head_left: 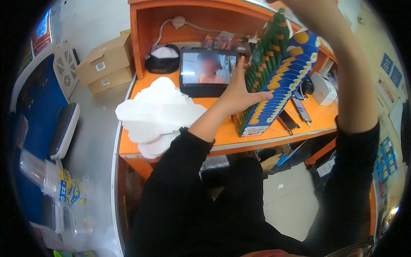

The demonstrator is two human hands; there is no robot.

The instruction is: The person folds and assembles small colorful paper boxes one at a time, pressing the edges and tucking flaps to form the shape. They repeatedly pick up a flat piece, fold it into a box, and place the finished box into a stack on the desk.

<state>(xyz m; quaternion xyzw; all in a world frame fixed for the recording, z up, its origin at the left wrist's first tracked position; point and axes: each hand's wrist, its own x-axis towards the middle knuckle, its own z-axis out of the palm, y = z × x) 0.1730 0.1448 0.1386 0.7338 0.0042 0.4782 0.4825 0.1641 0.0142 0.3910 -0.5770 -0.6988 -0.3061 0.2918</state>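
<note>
A shop was suggested: stacked folded cartons (278,81) by the left hand (237,92), an orange counter (222,132) beneath, boxes (107,64) far left.

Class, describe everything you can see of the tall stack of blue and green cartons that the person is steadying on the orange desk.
The stack of cartons is a long leaning row of flat, printed cardboard packs: blue ones with yellow and white round marks on the near side, green ones with orange marks behind. Its lower end rests on the orange desk near the front edge; its top tilts away toward the shelf. The left hand presses flat against its green side. The right hand is out of view above.
</note>
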